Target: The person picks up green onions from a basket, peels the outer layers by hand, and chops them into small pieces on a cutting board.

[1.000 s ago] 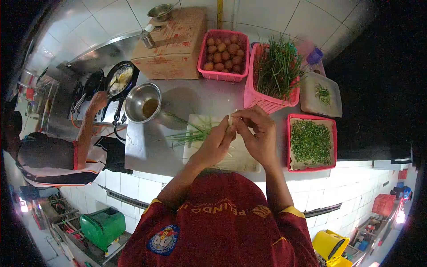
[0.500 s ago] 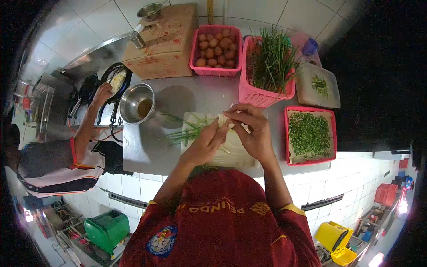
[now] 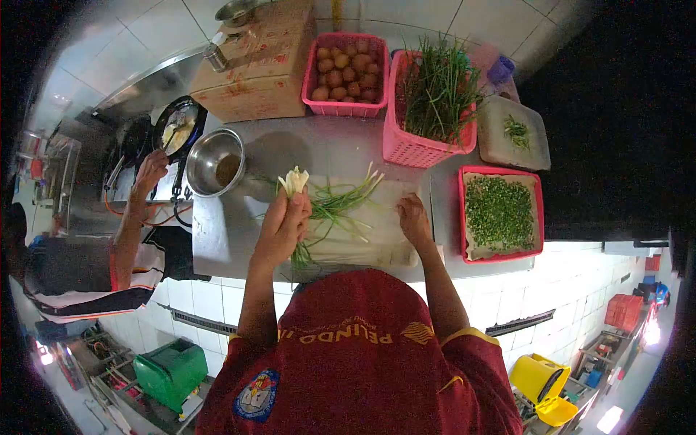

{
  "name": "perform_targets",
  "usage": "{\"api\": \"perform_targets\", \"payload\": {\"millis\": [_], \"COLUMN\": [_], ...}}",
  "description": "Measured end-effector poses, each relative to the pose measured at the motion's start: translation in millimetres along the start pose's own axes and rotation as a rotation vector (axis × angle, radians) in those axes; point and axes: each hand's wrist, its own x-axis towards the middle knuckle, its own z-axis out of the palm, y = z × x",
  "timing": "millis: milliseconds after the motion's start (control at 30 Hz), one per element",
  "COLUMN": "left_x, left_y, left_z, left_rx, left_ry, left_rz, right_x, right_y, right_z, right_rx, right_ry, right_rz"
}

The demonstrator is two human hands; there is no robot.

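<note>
A bunch of spring onions (image 3: pixel 293 180) stands up out of my left hand (image 3: pixel 285 223), its white ends on top and green leaves hanging below the fist. Loose spring onions (image 3: pixel 341 203) lie over the pale cutting board (image 3: pixel 391 243), just right of that hand. At the board's right side is my right hand (image 3: pixel 413 217), its fingers curled; whether anything small is between them cannot be made out.
Behind are a cardboard box (image 3: pixel 254 80), a pink basket of round brown items (image 3: pixel 348 108) and a pink basket of greens (image 3: pixel 420 148). A red tray (image 3: pixel 464 217) holds chopped greens. At left, a steel bowl (image 3: pixel 199 170) and a co-worker's hand (image 3: pixel 151 170) at a pan (image 3: pixel 190 112).
My hands have moved apart. The left went left with the bunch, now upright; the right withdrew rightward and lower. Loose spring onions now show across the board. The co-worker's hand moved slightly down.
</note>
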Motion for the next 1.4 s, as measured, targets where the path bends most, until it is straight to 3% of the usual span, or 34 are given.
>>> {"api": "perform_targets", "payload": {"millis": [167, 233, 433, 700, 900, 1100, 1200, 1267, 1333, 1400], "left_x": [1.7, 7.2, 18.3, 14.6, -5.7, 13.6, 15.7, 11.8, 3.5, -3.2], "left_y": [-6.7, -5.0, 8.6, 2.2, 33.7, 4.7, -3.8, -8.2, -10.1, -14.9], "left_z": [-1.7, 5.7, 30.8, 25.6, 28.4, 28.9, 17.5, 5.3, -11.3, -28.0], "left_rx": [-0.055, -0.049, -0.078, -0.354, 0.157, -0.218, -0.432, -0.385, -0.371, -0.396], "left_ry": [-0.028, -0.029, -0.139, -0.357, -0.335, -0.388, -0.279, -0.103, 0.04, 0.09], "left_rz": [0.049, 0.05, 0.079, -0.007, 0.027, 0.163, 0.112, 0.122, 0.137, 0.097], "right_x": [34.6, 51.5, 85.1, 99.0, 93.8, 104.5, 112.6, 124.4, 112.5, 82.8], "right_y": [-97.2, -150.4, -249.1, -258.2, -248.4, -240.9, -205.3, -154.5, -90.2, -34.4], "right_z": [-84.8, -127.1, -182.8, -146.7, -146.0, -124.6, -103.0, -88.9, -58.6, -4.4], "right_rx": [0.098, 0.058, 0.397, 0.313, 0.238, 0.293, 0.595, 0.457, 0.072, 0.353], "right_ry": [-0.024, 0.06, -0.129, 0.099, 0.056, 0.154, 0.223, 0.188, -0.017, -0.019], "right_rz": [0.058, -0.048, -0.27, -0.461, -0.537, -0.62, 0.01, 0.21, 0.274, 0.435]}}
